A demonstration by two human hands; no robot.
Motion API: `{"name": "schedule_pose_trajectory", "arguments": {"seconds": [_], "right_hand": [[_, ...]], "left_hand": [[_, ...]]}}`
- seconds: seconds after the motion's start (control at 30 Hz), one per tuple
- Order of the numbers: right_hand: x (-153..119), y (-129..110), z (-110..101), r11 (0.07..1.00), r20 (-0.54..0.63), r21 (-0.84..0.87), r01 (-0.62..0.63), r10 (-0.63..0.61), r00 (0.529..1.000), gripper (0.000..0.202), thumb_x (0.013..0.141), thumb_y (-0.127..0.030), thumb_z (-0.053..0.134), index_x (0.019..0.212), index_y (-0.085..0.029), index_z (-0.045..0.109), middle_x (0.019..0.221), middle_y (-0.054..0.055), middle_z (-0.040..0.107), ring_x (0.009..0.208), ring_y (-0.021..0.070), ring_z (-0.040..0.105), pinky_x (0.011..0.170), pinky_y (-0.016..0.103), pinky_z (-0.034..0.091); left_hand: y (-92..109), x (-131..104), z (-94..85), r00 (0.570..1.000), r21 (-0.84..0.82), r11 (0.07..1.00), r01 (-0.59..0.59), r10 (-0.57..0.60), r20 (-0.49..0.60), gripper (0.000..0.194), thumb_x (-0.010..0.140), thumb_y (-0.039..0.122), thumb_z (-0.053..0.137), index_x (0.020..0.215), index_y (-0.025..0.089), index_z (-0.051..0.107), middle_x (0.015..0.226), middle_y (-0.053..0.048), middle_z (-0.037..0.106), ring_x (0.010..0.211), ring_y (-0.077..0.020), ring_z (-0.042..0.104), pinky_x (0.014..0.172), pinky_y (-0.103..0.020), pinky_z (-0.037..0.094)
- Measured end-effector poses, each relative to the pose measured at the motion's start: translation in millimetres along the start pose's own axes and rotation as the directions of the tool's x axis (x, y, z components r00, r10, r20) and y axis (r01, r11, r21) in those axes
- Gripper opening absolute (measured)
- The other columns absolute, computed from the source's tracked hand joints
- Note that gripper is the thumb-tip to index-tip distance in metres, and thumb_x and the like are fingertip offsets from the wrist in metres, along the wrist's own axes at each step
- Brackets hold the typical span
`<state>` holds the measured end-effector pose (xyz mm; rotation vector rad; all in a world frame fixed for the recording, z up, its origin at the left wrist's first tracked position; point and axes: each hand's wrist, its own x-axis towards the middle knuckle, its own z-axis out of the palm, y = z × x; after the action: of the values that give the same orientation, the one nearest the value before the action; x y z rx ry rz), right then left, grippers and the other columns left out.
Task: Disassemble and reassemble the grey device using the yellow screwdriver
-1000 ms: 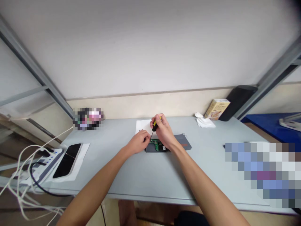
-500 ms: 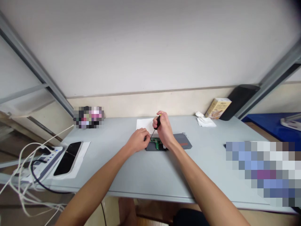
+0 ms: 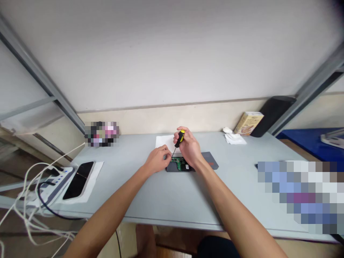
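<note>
A dark grey device [image 3: 172, 167] lies on the desk with a green circuit board [image 3: 179, 163] showing in it. My right hand [image 3: 189, 145] is closed round a black and yellow screwdriver [image 3: 178, 139], whose shaft slants down to the board's upper left. My left hand [image 3: 159, 158] is closed at the device's left end, its fingertips close to the screwdriver tip; anything between them is too small to make out. A grey panel [image 3: 211, 160] extends to the right behind my right wrist. White paper [image 3: 163, 141] lies behind the device.
A phone [image 3: 78, 180] on paper and a power strip [image 3: 57, 188] with tangled cables are at the left. At the back right stand a yellow box [image 3: 248, 123], crumpled tissue [image 3: 234, 138] and a black cylinder [image 3: 274, 115]. Blurred items [image 3: 303, 193] lie at the right.
My right hand has turned slightly, showing more of the screwdriver's yellow end and more of the board. My left fingers have shifted a little beside the tip.
</note>
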<state>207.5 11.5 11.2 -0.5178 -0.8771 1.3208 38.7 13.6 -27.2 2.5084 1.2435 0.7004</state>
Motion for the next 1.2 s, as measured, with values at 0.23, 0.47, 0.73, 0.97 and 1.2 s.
{"name": "schedule_pose_trajectory", "arguments": {"seconds": [0.23, 0.47, 0.73, 0.97, 1.2], "right_hand": [[1.3, 3.8, 0.1, 0.993, -0.083, 0.114, 0.004, 0.005, 0.997, 0.033, 0.091, -0.052, 0.072, 0.09, -0.028, 0.05, 0.069, -0.005, 0.047, 0.06, 0.013, 0.047, 0.06, 0.026, 0.044], [5.2, 1.6, -7.7, 0.999, -0.103, 0.043, -0.007, 0.012, 0.995, 0.035, 0.082, -0.051, 0.08, 0.086, -0.026, 0.056, 0.082, -0.002, 0.059, 0.071, 0.013, 0.056, 0.066, 0.025, 0.048], [1.8, 8.0, 3.6, 0.998, -0.013, -0.063, 0.01, -0.011, 1.0, 0.046, 0.087, -0.07, 0.068, 0.095, -0.025, 0.062, 0.075, -0.002, 0.055, 0.066, 0.0133, 0.052, 0.065, 0.027, 0.047], [-2.3, 20.6, 12.0, 0.986, -0.094, -0.144, 0.088, -0.102, 0.99, 0.046, 0.087, -0.07, 0.068, 0.099, -0.03, 0.049, 0.071, -0.007, 0.049, 0.06, 0.0116, 0.045, 0.06, 0.025, 0.038], [-1.7, 12.6, 2.2, 0.961, -0.036, -0.263, 0.079, -0.092, 0.995, 0.035, 0.091, -0.061, 0.068, 0.094, -0.028, 0.055, 0.079, -0.004, 0.054, 0.07, 0.0132, 0.051, 0.066, 0.027, 0.042]], "left_hand": [[-3.0, 0.7, 2.5, 0.999, 0.041, 0.999, -0.028, 0.029, -0.015, 0.026, 0.092, 0.012, 0.055, 0.081, 0.023, 0.076, 0.09, -0.002, 0.069, 0.077, -0.0157, 0.063, 0.073, -0.027, 0.047], [-7.7, 0.8, 6.8, 0.998, 0.051, 0.997, -0.055, 0.056, -0.028, 0.027, 0.092, 0.011, 0.054, 0.08, 0.022, 0.076, 0.089, -0.002, 0.07, 0.077, -0.0159, 0.064, 0.075, -0.028, 0.047], [-7.6, 2.4, 6.4, 0.997, 0.055, 0.996, -0.072, 0.073, -0.014, 0.028, 0.091, 0.011, 0.053, 0.08, 0.022, 0.075, 0.086, -0.002, 0.068, 0.078, -0.0162, 0.063, 0.074, -0.028, 0.047], [-7.9, 1.7, 4.8, 0.998, 0.043, 0.998, -0.055, 0.055, 0.005, 0.027, 0.09, 0.011, 0.053, 0.081, 0.022, 0.075, 0.086, -0.002, 0.067, 0.076, -0.0162, 0.062, 0.074, -0.029, 0.047], [-5.4, 1.9, 1.9, 0.998, -0.012, 0.999, -0.049, 0.049, 0.028, 0.027, 0.091, 0.01, 0.052, 0.078, 0.021, 0.074, 0.083, -0.002, 0.065, 0.078, -0.0162, 0.062, 0.076, -0.027, 0.048]]}}
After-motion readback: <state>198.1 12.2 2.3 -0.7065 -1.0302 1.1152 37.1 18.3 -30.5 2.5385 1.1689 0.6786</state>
